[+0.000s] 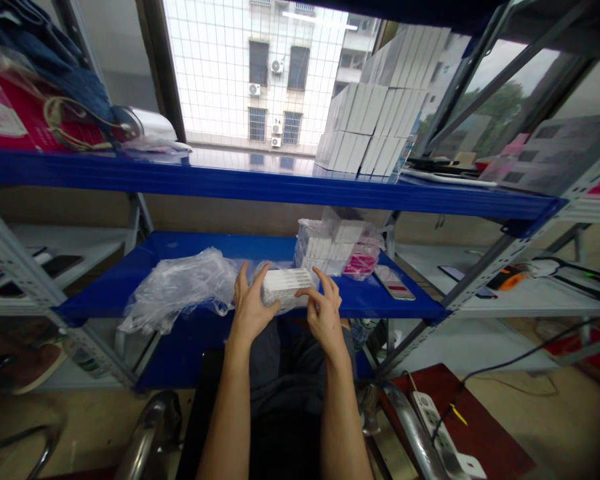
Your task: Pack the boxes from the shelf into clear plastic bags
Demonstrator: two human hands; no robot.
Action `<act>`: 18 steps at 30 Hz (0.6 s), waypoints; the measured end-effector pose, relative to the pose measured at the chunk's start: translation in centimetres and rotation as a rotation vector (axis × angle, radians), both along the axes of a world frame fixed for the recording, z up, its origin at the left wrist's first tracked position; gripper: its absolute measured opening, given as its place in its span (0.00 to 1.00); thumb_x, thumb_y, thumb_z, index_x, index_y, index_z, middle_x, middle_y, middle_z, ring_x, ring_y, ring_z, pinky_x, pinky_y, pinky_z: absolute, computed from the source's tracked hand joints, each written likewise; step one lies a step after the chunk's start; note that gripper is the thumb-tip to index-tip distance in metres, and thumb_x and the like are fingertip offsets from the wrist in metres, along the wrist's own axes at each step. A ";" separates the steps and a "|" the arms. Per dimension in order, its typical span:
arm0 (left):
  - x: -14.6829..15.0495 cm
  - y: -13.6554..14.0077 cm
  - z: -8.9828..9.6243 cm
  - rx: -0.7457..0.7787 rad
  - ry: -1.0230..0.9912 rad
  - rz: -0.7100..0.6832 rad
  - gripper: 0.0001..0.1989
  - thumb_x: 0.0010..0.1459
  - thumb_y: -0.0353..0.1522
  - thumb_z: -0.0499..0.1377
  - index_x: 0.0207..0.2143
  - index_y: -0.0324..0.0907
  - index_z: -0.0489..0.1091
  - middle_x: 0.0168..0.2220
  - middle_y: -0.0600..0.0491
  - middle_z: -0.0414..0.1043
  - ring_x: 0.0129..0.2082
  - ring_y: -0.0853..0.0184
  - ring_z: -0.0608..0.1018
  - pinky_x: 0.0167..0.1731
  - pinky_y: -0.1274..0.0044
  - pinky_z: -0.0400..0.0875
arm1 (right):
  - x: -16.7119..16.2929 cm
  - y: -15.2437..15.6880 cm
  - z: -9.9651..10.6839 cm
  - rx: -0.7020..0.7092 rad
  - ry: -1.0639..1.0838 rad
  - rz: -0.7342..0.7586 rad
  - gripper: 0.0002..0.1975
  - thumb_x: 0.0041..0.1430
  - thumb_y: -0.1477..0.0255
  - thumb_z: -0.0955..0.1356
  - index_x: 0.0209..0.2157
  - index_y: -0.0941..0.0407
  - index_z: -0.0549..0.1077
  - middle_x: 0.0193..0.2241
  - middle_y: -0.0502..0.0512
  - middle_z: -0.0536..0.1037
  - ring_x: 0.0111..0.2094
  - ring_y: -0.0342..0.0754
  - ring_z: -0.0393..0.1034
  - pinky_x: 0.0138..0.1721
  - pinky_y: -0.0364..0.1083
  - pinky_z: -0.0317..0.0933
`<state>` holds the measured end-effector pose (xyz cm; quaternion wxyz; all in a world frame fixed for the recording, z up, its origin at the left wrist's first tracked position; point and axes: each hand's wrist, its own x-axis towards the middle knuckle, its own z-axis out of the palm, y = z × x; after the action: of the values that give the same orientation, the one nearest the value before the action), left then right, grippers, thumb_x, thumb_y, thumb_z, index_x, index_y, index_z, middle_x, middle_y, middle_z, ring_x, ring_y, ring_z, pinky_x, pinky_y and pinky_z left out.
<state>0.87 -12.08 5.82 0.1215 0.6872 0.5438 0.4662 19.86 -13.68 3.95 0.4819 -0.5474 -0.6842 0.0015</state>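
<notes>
Between my two hands, over the front part of the blue shelf [275,248], is a bundle of thin white boxes [286,283] in clear plastic wrap. My left hand [253,301] grips its left end, thumb at the near side and fingers at the far side. At the right end, my right hand [324,303] holds the bundle with bent fingers. Crumpled clear plastic bags [185,287] lie just left of my left hand and hang over the shelf's front edge. The bundle's underside is hidden.
Behind my right hand stand wrapped white boxes [325,247] and a pink pack [363,259]. A phone [394,283] lies to their right. Overhead, the upper blue shelf [240,181] carries a tall stack of white boxes [373,117]. A power strip [437,427] sits low at right.
</notes>
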 end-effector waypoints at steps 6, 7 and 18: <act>0.8 0.6 -0.4 -0.012 -0.038 0.053 0.37 0.55 0.27 0.63 0.67 0.51 0.63 0.74 0.46 0.45 0.73 0.44 0.53 0.68 0.53 0.55 | -1.0 2.3 -0.4 -0.092 0.159 -0.217 0.29 0.53 0.82 0.60 0.49 0.48 0.81 0.68 0.54 0.64 0.66 0.65 0.54 0.63 0.71 0.49; 0.8 0.8 -0.7 -0.037 -0.043 0.058 0.41 0.54 0.25 0.63 0.70 0.51 0.59 0.74 0.45 0.44 0.73 0.44 0.53 0.68 0.53 0.55 | -0.8 3.0 -0.5 -0.104 0.176 -0.209 0.30 0.53 0.82 0.60 0.52 0.49 0.81 0.68 0.55 0.65 0.66 0.65 0.56 0.64 0.70 0.50; -0.2 4.5 -4.5 -0.174 -0.081 0.002 0.44 0.45 0.18 0.61 0.67 0.35 0.59 0.62 0.35 0.67 0.64 0.48 0.70 0.66 0.60 0.62 | 4.2 8.6 -1.3 -0.394 0.377 0.143 0.32 0.42 0.79 0.62 0.50 0.55 0.81 0.45 0.53 0.84 0.53 0.53 0.76 0.59 0.54 0.65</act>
<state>0.65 -7.57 1.31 0.2021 0.6539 0.5776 0.4449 24.02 -5.09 2.66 0.4838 -0.5707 -0.6060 0.2702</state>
